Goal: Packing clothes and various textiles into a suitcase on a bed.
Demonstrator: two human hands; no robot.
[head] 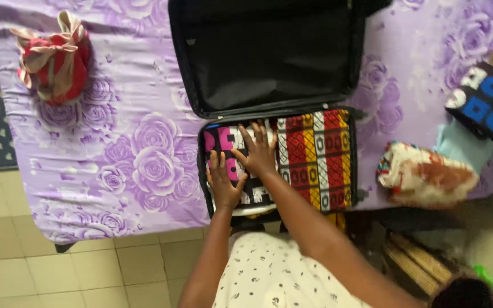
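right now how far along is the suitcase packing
Done: a red and yellow patterned cloth already lies flat in the open suitcase. In hand: the left hand and right hand press a black, pink and white cloth down beside it. Left: a folded floral bundle and a blue and black cloth lie outside on the purple bedsheet.

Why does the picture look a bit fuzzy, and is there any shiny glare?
Head view: soft even light, no glare; the hands and the patterned cloth look slightly blurred; the open suitcase lid is dark, its detail lost in shadow.
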